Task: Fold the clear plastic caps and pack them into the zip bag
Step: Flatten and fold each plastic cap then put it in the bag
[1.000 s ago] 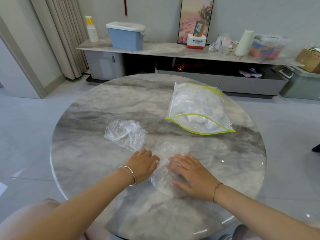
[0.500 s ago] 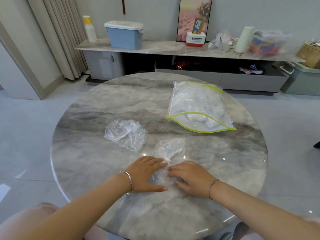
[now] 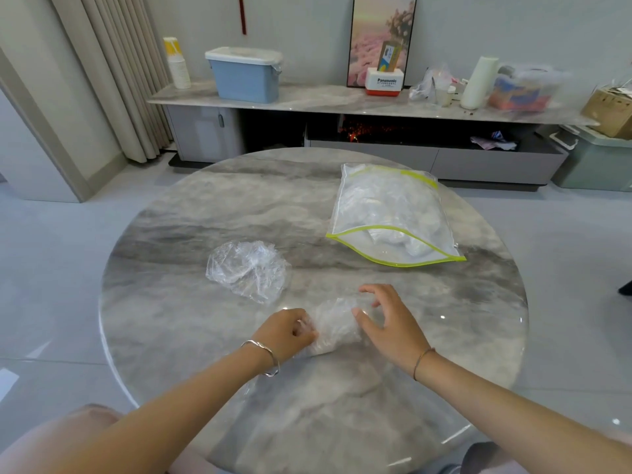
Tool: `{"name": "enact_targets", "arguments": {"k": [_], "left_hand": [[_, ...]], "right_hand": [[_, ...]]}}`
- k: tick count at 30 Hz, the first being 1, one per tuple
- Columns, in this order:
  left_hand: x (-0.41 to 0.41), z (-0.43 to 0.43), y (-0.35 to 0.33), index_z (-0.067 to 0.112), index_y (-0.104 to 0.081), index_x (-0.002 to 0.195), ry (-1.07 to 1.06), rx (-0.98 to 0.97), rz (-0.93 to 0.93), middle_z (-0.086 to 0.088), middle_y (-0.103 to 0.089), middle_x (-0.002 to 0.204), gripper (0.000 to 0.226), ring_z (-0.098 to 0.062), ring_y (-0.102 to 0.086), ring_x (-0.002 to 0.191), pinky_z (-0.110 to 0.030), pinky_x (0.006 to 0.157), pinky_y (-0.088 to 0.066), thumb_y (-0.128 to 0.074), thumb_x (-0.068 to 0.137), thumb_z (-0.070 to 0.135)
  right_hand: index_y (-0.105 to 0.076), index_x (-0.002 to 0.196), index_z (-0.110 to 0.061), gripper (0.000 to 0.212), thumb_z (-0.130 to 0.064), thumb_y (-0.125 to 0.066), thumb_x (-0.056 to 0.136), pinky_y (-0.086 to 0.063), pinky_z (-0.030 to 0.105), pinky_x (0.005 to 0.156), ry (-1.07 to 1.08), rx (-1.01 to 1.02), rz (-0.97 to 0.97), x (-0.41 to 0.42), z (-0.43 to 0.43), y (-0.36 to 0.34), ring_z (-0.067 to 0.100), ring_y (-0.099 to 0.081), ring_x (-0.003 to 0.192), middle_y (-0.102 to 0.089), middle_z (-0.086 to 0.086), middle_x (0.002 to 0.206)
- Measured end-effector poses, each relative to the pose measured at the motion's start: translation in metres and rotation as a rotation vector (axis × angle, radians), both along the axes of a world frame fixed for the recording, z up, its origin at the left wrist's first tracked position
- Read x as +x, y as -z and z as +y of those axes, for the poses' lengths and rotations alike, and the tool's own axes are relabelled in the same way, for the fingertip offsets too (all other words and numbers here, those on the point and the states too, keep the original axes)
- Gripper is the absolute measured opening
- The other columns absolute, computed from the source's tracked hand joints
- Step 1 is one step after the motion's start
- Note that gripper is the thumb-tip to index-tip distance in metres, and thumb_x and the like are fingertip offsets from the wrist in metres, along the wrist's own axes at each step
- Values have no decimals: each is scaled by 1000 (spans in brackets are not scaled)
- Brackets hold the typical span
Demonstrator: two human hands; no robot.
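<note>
One clear plastic cap (image 3: 333, 328), flat a second ago, is now rolled narrow and nearly baggable: the left hand (image 3: 287, 331) apparently pinches its end, while the right hand (image 3: 386, 319) hangs slack just beside it.

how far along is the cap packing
Done: the zip bag holds several folded caps, mouth apparently open. In hand: the left hand grips a rolled cap, right hand open beside it. Left: that cap and the crumpled cap on the table need bagging.
</note>
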State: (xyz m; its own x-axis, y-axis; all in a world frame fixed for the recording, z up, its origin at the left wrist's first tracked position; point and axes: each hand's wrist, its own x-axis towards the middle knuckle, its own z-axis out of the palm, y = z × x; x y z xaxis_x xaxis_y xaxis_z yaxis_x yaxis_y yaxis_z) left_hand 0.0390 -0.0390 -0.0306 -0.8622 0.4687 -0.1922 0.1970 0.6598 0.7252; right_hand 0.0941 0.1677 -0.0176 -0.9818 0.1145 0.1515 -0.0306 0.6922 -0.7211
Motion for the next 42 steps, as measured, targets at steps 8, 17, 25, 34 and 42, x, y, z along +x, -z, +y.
{"name": "enact_targets", "arguments": {"k": [8, 17, 25, 34, 42], "left_hand": [[4, 3, 1, 22, -39, 134, 42, -151, 413, 4, -47, 114, 55, -11, -50, 97, -21, 84, -41, -62, 85, 29], [15, -2, 19, 22, -42, 140, 406, -515, 570, 3, -44, 144, 66, -17, -43, 131, -38, 105, -35, -1, 98, 52], [19, 0, 21, 32, 24, 138, 491, -479, 469, 10, 26, 147, 89, -10, 25, 134, -27, 111, 13, 25, 60, 76], [9, -1, 12, 25, -68, 109, 507, -504, 718, 3, -64, 118, 55, -18, -61, 106, -33, 98, -41, -33, 84, 59], [-2, 2, 11, 27, -69, 76, 439, -431, 795, 11, -62, 70, 25, -12, -60, 68, -24, 73, -31, -73, 53, 36]], "right_hand": [[-23, 148, -30, 96, -76, 13, 71, 14, 20, 109, -276, 515, -166, 5, -8, 15, 6, 4, 145, -3, -12, 158], [-1, 150, -30, 103, -77, -9, 59, 13, 33, 113, -305, 532, -370, 0, -2, 24, 10, 18, 143, 11, -14, 157], [-33, 145, -20, 69, -58, -36, 88, -4, 31, 115, -403, 641, 71, 5, -1, 16, 7, -13, 143, -20, -8, 154], [-69, 106, -31, 50, -59, -38, 79, -43, 15, 90, -367, 714, 43, 12, 2, 21, -3, -61, 96, -66, -18, 109], [-66, 96, -17, 25, -28, -54, 77, -44, 24, 63, -353, 615, 22, 2, 2, 27, 17, -59, 74, -57, -4, 92]]}}
